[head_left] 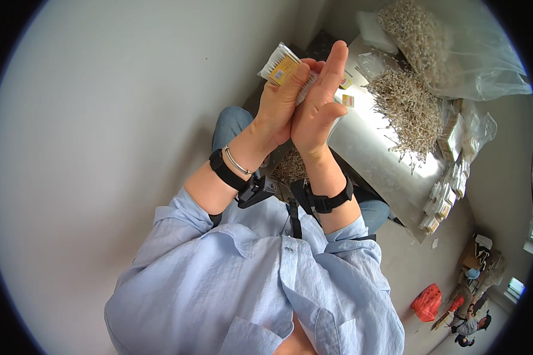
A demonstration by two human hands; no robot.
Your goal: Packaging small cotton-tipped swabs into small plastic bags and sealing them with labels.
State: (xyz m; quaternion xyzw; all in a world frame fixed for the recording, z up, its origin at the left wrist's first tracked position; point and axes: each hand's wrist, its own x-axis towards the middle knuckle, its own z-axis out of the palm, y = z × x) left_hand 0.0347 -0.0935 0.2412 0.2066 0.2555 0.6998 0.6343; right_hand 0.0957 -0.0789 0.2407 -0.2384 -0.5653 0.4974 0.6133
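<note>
My left hand [273, 109] is wrapped round a clear packet of cotton swabs [279, 64] with a yellow label, its thumb lying across the front. The white tips line up along the packet's upper left side. Against the packet's other end rests my right hand [317, 115], fingers straight and thumb held apart, palm turned toward my left hand. Part of the packet is hidden between the two hands. Beyond my right hand, small yellow cards [348, 101] lie on the shiny metal table [367, 157].
A heap of loose cotton swabs [405, 109] spreads over the table, below a large clear plastic bag [479, 65] of more. Stacked packets [444, 204] line the right edge. More swabs [291, 165] sit below my wrists. A red bag [427, 303] and another person [471, 325] are farther off.
</note>
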